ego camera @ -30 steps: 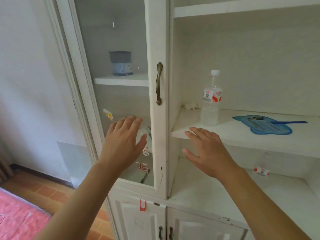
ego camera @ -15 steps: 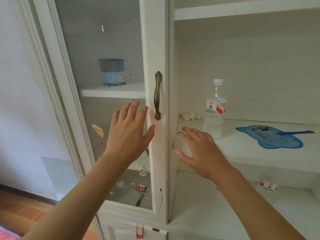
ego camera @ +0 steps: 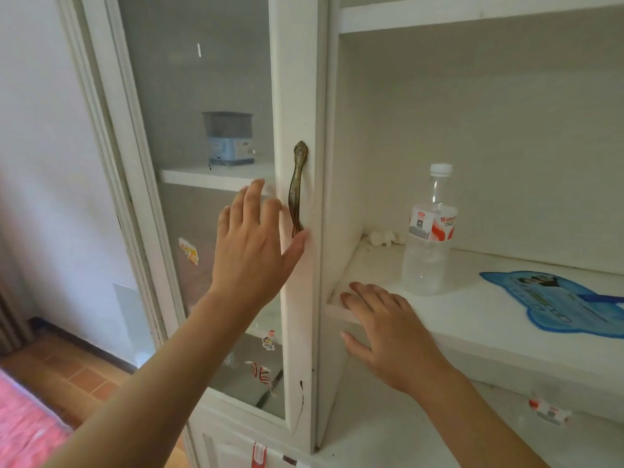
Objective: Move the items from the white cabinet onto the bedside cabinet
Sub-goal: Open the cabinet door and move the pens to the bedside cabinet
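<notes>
Bottle [ego camera: 428, 238] on shelf just beyond open right hand [ego camera: 388, 336].

White cabinet [ego camera: 300, 79] with a bronze handle [ego camera: 297, 187] — clear bottle [ego camera: 427, 238], red-and-white label — blue fan [ego camera: 553, 304].

Pale wall [ego camera: 44, 136], terracotta tile floor [ego camera: 77, 373], pink bedding [ego camera: 23, 430] lower left.

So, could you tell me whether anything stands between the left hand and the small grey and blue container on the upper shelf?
Yes. The glass door is shut in front of the container, which shows only through the pane. The left hand is open beside the brass handle, not gripping it.
</notes>
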Available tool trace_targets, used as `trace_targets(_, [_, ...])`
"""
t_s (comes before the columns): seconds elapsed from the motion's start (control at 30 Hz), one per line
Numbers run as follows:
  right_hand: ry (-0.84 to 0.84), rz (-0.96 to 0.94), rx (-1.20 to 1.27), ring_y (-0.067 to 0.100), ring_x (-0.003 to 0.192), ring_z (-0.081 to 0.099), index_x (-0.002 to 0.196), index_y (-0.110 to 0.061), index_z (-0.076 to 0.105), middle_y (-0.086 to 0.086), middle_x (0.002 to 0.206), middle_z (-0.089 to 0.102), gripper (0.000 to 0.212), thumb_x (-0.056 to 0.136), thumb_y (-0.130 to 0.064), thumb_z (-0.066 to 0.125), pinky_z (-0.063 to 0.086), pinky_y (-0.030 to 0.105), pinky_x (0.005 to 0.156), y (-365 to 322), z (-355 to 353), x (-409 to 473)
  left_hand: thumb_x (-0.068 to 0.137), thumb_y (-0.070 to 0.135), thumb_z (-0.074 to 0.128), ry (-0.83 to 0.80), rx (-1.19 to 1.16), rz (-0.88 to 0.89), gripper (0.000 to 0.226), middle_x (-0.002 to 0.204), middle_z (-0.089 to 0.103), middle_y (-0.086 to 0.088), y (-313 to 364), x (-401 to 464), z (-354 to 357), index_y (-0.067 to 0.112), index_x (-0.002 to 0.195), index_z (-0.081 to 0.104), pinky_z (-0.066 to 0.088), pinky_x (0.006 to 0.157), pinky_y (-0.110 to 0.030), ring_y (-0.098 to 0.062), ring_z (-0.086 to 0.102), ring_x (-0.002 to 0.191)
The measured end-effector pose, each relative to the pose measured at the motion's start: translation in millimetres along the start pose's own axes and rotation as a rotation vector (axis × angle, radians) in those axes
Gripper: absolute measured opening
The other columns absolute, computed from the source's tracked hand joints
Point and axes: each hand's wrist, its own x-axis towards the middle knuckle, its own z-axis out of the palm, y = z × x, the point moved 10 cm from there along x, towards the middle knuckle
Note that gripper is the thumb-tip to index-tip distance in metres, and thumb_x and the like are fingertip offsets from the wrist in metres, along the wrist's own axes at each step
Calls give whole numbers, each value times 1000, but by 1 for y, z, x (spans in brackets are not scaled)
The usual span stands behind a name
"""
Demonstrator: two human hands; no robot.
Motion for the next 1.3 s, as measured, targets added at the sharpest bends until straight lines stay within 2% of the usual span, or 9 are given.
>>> trace_targets(0.23, [7, -42, -31, 22, 134, 50, 145, -25, 48, -4, 148, 52, 60, 94, -55, 40, 45, 44, 107, 2, 4, -4, 102, 56, 49, 71, -5, -47, 60, 159, 37, -17, 10, 0, -6, 15, 144, 37, 34, 118, -55, -35, 34, 149])
trace_targets(0.47, [18, -72, -27, 22, 131, 50, 144, -25, 46, -5, 145, 52, 60, 94, -56, 39, 45, 46, 107, -2, 3, -1, 103, 57, 43, 95, 28, -93, 70, 163, 32, -12, 6, 6, -11, 15, 157, 27, 29, 122, -51, -33, 31, 150])
trace_targets(0.73, [5, -107, -36, 22, 133, 48, 149, -24, 41, -3, 149, 48, 62, 95, -56, 35, 42, 47, 110, -2, 4, 3, 101, 54, 50, 142, 60, -91, 68, 158, 40, -11, 8, 11, -17, 13, 153, 34, 33, 118, -45, -30, 43, 142])
trace_targets(0.9, [-15, -120, -63, 25, 129, 50, 146, -22, 42, 0, 145, 51, 60, 95, -52, 40, 45, 47, 105, 0, 5, 2, 99, 51, 53, 165, 34, -90, 67, 155, 42, -11, 9, 3, -21, 13, 151, 37, 38, 114, -47, -30, 51, 133])
trace_targets(1.03, [-32, -103, -60, 23, 134, 45, 149, -24, 37, -3, 151, 45, 59, 97, -52, 38, 38, 47, 111, 0, 8, -2, 97, 53, 51, 163, 1, -80, 68, 156, 42, -8, 5, -5, -27, 14, 151, 37, 43, 110, -50, -30, 53, 131])
trace_targets(1.2, [28, -79, 10, 18, 141, 38, 151, -32, 32, -8, 157, 36, 56, 99, -53, 33, 31, 46, 116, -15, -10, -1, 95, 53, 53, 155, -42, -55, 70, 158, 39, -7, -4, -14, -40, 18, 152, 33, 42, 111, -51, -29, 51, 134])
trace_targets(1.3, [84, -85, 26, 20, 145, 35, 156, -27, 31, -4, 162, 34, 61, 99, -52, 31, 30, 47, 118, -29, -25, 0, 95, 54, 54, 149, -59, -46, 70, 158, 39, -6, -9, -16, -46, 19, 152, 32, 43, 111, -51, -28, 52, 133])
